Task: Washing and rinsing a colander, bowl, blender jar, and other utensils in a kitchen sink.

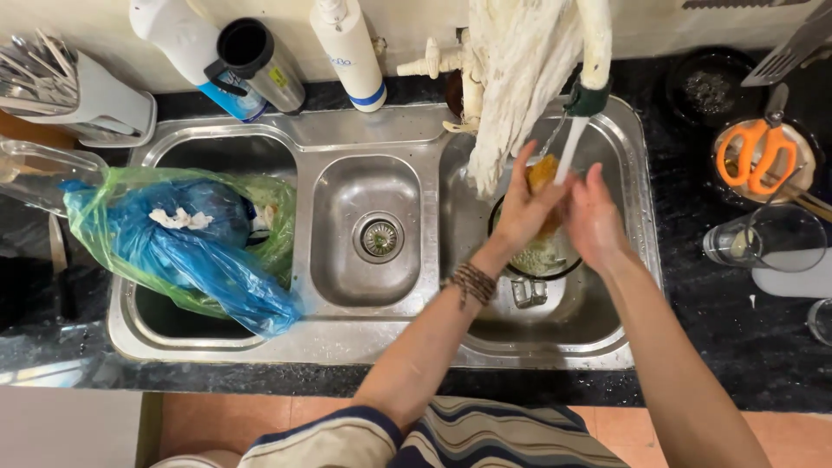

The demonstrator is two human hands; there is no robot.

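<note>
Left hand (pixel 524 204) curls its fingers round a yellow sponge (pixel 542 173) under the water stream (pixel 568 156); right hand (pixel 594 217) presses alongside, fingers half-open, empty; wet sponge may slip into the strainer (pixel 537 260); splash risks soaking the surface (pixel 693 286).

Behind the sink, a white pump bottle (pixel 349 54) with blue band stands beside a white, blue-labelled bottle (pixel 198 54) and a yellow-labelled steel flask (pixel 263 62).

We read this as home kitchen. Stainless triple-basin sink (pixel 381 130) set in dark speckled stone surface (pixel 763 338); tap running (pixel 572 147). Cutlery drainer (pixel 78 95), soap bottles (pixel 351 52), orange-handled scissors (pixel 756 156), drinking glass (pixel 763 238) around it. Bagged rubbish (pixel 186 243) sits in left basin; mop head (pixel 511 78) hangs over right.
</note>
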